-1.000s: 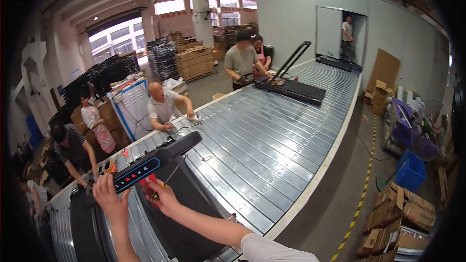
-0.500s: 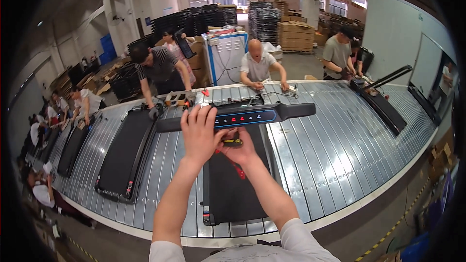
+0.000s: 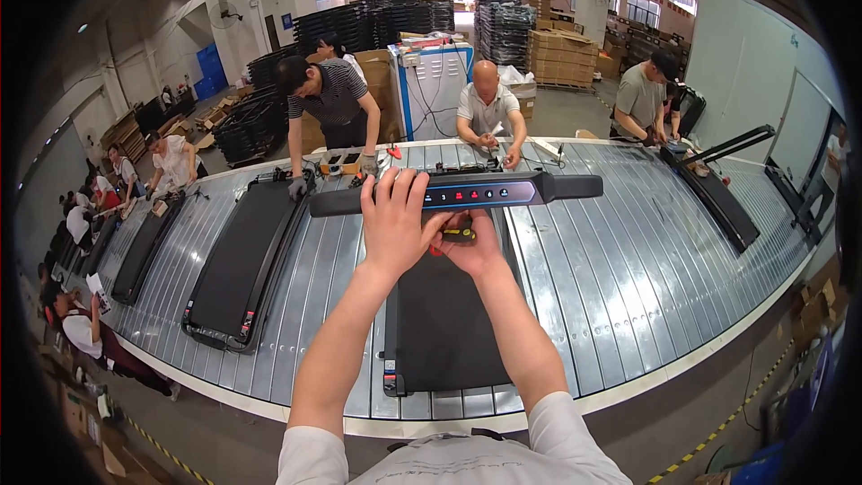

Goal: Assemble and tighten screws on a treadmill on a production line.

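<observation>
While the left hand [image 3: 395, 220] lies flat over the black console bar [image 3: 458, 193], fingers [image 3: 406, 187] spread and draped across its top w/ thumb hooked under the near side, the right hand [image 3: 474, 247] sits just below the bar, fingers curled shut round a small black-and-yellow tool [image 3: 460, 234]; something red shows beside it, too small to tell what. Bar runs crosswise over the far end of a black treadmill deck [image 3: 444, 323], which lies lengthwise on the ribbed metal conveyor [image 3: 628, 278], its near end close to the conveyor's near edge. Lit buttons show on the bar right of the left hand.

Around it: a second deck [image 3: 238, 265] toward the conveyor's left end, more decks [image 3: 144, 247] beyond that, another w/ raised handle bar [image 3: 718, 193] near the right end. Across the far edge three people work: one in a striped shirt [image 3: 328, 108] bent over small parts, one in a white shirt [image 3: 488, 112] straight opposite, one in a grey shirt [image 3: 639, 99] to the right. Stacked black frames [image 3: 359, 27] & cardboard boxes [image 3: 561, 54] stand behind them. More people along the left end.

Vs. half a sec ago: hands, bar & deck much the same, left hand still on top; view shifted slightly, striped-shirt person now nearer the far edge.
</observation>
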